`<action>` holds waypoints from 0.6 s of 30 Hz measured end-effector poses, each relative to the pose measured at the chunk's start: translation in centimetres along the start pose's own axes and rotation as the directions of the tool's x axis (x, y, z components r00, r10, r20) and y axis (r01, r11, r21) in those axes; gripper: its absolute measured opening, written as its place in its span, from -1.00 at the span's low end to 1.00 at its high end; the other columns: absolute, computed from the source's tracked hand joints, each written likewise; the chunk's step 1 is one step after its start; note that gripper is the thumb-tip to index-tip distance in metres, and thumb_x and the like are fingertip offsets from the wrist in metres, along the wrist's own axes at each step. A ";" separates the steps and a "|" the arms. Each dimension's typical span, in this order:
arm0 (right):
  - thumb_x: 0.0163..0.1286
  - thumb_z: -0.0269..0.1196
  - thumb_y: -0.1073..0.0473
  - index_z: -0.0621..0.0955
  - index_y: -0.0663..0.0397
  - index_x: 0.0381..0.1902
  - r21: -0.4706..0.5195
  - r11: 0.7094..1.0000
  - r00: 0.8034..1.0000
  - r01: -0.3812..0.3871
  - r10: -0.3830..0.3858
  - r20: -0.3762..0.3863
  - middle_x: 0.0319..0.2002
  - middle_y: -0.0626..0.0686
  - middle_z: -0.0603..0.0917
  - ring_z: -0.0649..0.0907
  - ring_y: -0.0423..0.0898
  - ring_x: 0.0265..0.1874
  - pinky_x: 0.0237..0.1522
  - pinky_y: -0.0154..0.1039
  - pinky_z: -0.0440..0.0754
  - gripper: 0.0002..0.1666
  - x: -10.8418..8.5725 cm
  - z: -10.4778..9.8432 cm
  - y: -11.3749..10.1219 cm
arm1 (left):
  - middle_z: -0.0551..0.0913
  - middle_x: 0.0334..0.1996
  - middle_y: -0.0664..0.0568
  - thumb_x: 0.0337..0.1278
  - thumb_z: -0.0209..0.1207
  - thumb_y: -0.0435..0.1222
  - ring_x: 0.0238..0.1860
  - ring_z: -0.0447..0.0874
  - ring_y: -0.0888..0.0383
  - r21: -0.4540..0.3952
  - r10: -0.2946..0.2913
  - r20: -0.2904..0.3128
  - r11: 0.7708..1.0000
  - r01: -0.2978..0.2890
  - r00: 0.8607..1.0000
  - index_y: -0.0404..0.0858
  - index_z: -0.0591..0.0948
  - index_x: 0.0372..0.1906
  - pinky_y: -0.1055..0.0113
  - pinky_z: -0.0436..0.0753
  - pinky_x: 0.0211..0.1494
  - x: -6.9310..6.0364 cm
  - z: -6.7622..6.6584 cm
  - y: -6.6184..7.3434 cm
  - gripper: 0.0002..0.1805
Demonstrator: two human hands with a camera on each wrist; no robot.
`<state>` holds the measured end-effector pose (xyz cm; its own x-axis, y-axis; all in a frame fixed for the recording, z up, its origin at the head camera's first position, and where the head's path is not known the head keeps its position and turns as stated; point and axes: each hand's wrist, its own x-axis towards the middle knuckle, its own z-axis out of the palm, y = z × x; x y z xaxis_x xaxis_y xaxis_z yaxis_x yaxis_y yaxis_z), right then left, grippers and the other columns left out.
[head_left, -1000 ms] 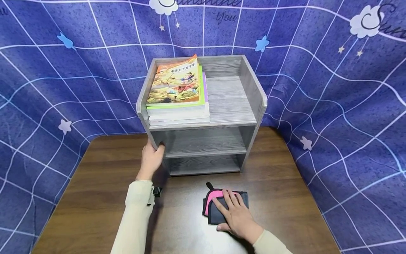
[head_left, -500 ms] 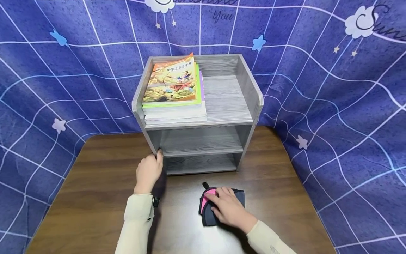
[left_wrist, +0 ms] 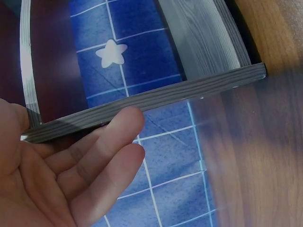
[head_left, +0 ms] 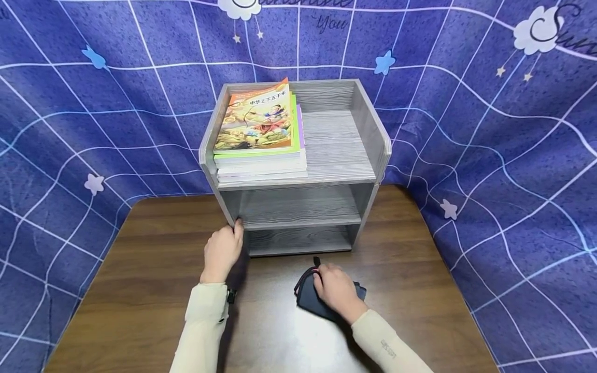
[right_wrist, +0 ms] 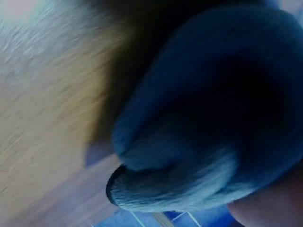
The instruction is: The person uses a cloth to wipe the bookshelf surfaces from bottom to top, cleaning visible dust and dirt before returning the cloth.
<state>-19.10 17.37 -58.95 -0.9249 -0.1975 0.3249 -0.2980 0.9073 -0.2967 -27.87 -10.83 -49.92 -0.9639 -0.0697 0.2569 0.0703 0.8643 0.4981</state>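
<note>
My left hand (head_left: 222,254) holds the front edge of the left side panel of a grey wood-grain shelf (head_left: 368,207), low down. In the left wrist view, the fingers (left_wrist: 106,161) lie along the panel edge (left_wrist: 151,100); the thumb is mostly out of sight. On the table in front of the shelf, my right hand (head_left: 339,290) grips a folded dark grey cleaning cloth (head_left: 310,298) with black trim and a small loop. Only a sliver of its pink side shows. The right wrist view is blurred, with the cloth (right_wrist: 203,179) bunched up close.
A stack of books (head_left: 258,129) lies on the left of the shelf's top level. Below are two more levels. The brown wooden table (head_left: 154,269) runs around the shelf, and a blue patterned curtain (head_left: 149,93) hangs behind and at both sides.
My right hand has gone from lying flat on the cloth to curling its fingers and bunching it. The cloth has shifted slightly towards the shelf. My left hand has slid a little down the panel.
</note>
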 end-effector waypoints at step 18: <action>0.28 0.29 0.22 0.49 0.10 -0.46 0.104 0.981 0.982 -0.166 0.174 -0.075 -0.46 0.11 0.55 0.63 0.20 -0.44 -0.37 0.11 0.58 -0.80 0.1 0.2 1.9 | 0.65 -0.44 -0.45 0.56 -0.27 0.08 -0.39 0.67 -0.42 0.007 -0.001 -0.009 1.000 0.001 1.000 -0.41 0.59 -0.50 -0.26 0.53 -0.44 -0.2 -0.2 0.2 -0.26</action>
<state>-19.84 18.99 -59.69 -0.9422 -0.0082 0.3350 -0.1634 0.8840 -0.4380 -27.62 -10.72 -49.67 -0.9616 -0.0751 0.2641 0.0675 0.8677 0.4925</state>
